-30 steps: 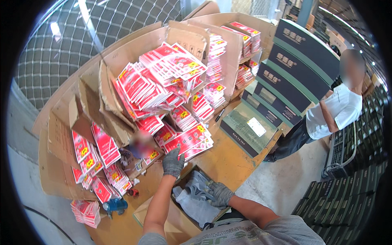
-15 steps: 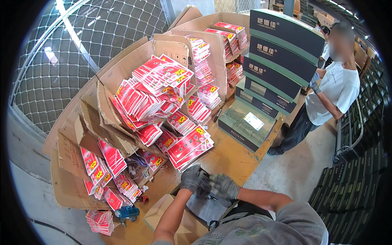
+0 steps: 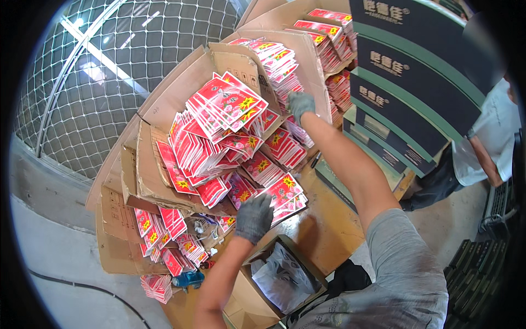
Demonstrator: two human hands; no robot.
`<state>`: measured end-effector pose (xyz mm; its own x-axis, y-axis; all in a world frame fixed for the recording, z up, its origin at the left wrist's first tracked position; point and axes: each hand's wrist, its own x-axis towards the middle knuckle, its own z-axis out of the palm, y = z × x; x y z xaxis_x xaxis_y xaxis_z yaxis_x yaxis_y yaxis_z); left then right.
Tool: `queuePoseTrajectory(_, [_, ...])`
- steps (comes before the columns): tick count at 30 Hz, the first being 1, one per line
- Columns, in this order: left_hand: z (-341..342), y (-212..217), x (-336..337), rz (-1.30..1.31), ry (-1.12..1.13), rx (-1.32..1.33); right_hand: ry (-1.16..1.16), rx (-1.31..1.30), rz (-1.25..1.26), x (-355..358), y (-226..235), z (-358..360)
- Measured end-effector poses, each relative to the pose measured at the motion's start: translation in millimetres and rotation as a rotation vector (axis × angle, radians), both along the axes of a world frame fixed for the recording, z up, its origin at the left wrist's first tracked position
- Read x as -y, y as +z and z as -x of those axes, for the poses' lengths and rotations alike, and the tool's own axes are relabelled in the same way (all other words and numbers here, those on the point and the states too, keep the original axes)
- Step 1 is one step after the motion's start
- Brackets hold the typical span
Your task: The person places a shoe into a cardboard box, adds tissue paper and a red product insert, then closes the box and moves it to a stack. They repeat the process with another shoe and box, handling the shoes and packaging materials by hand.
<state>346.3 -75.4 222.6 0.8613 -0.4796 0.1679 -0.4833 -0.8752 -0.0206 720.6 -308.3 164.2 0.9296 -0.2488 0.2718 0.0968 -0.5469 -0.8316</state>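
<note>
My left hand [image 3: 255,219], in a grey knit glove, hovers above the work table beside a pile of red printed packets [image 3: 287,192]. Its fingers look loosely extended, and nothing shows in them. The right hand [image 3: 301,105], gloved likewise, reaches far forward to the edge of a tall stack of red and white packets [image 3: 279,63]. Its fingertips are partly hidden there, so their grip is unclear. Close to my body stands an open shoe box [image 3: 315,260], with whitish wrapping [image 3: 282,277] inside.
Cardboard dividers [image 3: 156,164] hold more packet stacks at the left. Dark green shoe boxes [image 3: 405,71] tower at the right. A blue tool-like object [image 3: 188,279] lies by the table's left edge. Another person [image 3: 487,137] stands beyond the boxes. Wire netting [image 3: 109,71] rises behind.
Both hands were together over the shoe box. They have parted: the right moved forward to the far packets, the left slightly forward. The box's wrapping is now exposed, and the view has shifted.
</note>
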Motion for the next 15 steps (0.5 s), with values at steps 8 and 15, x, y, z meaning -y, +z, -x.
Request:
queuePoseTrajectory(8, [-174.5, 64.1, 64.7, -0.172, -0.136, 0.313, 0.07, -0.141, -0.605, 9.6, -6.8, -111.8])
queuePoseTrajectory(15, [-283.4, 94.7, 127.4, -0.42, -0.114, 0.436, 0.265, 0.072, 0.395, 54.4, 44.4, -98.7])
